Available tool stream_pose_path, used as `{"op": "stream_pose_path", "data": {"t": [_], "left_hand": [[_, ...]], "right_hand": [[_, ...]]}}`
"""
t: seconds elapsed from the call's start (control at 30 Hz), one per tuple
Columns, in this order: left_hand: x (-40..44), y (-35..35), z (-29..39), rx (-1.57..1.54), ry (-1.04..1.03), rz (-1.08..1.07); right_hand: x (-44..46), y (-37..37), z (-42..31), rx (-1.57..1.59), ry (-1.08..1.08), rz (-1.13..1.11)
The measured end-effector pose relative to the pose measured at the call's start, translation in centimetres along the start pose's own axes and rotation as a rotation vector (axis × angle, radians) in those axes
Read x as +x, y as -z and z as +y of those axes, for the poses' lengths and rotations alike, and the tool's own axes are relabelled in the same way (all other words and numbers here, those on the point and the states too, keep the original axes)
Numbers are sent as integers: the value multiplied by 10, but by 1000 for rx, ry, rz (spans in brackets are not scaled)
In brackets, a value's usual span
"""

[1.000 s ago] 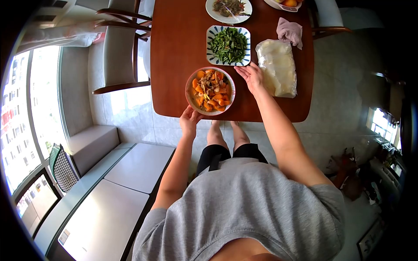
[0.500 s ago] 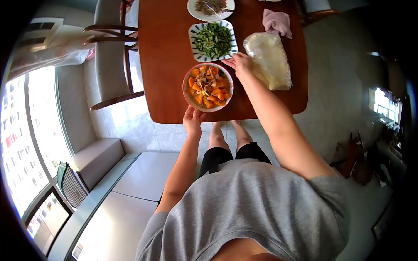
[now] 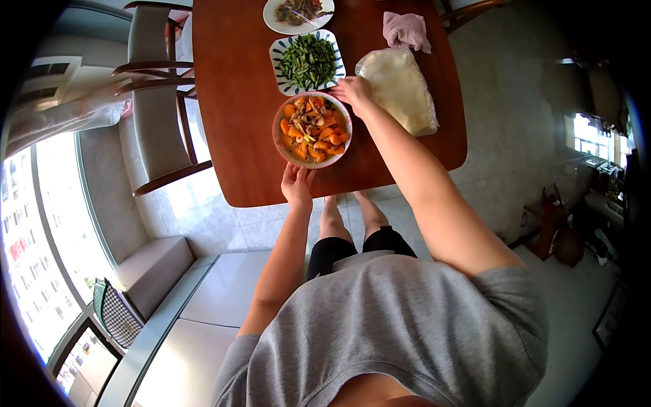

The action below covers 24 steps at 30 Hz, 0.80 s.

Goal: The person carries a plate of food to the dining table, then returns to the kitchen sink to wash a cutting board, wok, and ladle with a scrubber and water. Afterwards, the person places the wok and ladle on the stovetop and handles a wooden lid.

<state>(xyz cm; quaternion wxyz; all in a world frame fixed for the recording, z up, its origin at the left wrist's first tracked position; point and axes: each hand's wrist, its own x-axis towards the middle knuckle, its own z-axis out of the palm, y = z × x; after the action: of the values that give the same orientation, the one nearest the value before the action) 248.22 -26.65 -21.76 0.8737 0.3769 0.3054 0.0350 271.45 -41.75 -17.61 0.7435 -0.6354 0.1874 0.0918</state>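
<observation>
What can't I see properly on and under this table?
All in the head view:
- White plate's far rim: cut off by the top edge.
- Round bowl's inside bottom: orange food covers it.
- Feet: hidden by the table.
- What's in the bag: shiny plastic makes it unclear.

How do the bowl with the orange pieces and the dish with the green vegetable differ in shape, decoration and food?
The bowl is round, while the dish is squarish. The bowl has a reddish rim; the dish has blue marks around its border. The bowl holds orange chunks with brownish bits, the dish chopped green pieces. Both stand on the wooden table.
</observation>
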Motion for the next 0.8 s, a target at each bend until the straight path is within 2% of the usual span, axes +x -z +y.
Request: {"op": "stream_pose_path", "data": {"t": [0.07, 0.1, 0.13, 0.2, 0.23, 0.27, 0.3, 0.37, 0.4, 0.47, 0.5, 0.6, 0.73, 0.8], "left_hand": [[7, 1, -3, 2, 3, -11], [6, 1, -4, -19, 10, -18], [5, 1, -4, -40, 17, -24], [5, -1, 0, -47, 20, -40], [2, -2, 1, -47, 32, -56], [3, -1, 1, -55, 26, -64], [6, 3, -1, 66, 33, -65], [7, 12, 3, 353, 26, -67], [3, 15, 8, 348, 21, -71], [-5, 23, 18, 553, 40, 11], [-3, 39, 11, 667, -47, 48], [-11, 73, 9, 593, -22, 57], [-33, 114, 8, 564, 96, 205], [-48, 134, 3, 567, 92, 279]], "right_hand": [[-5, 13, -2, -349, 155, -36], [-9, 23, 2, -515, 367, 13], [-22, 32, -6, -519, 373, 11], [-49, 50, -22, -1008, 783, -10], [-63, 58, -22, -1012, 795, -10], [-75, 67, -20, -1249, 862, -15], [-84, 75, -19, -1488, 927, -16], [-101, 90, -19, -1555, 883, -86], [-106, 98, -17, -1614, 819, -161], [-107, 112, -5, -1622, 883, -140], [-108, 118, -1, -1646, 844, -171], [-124, 133, -3, -1671, 824, -195], [-136, 176, 1, -1646, 920, -338], [-146, 204, -3, -1550, 888, -501]]}}
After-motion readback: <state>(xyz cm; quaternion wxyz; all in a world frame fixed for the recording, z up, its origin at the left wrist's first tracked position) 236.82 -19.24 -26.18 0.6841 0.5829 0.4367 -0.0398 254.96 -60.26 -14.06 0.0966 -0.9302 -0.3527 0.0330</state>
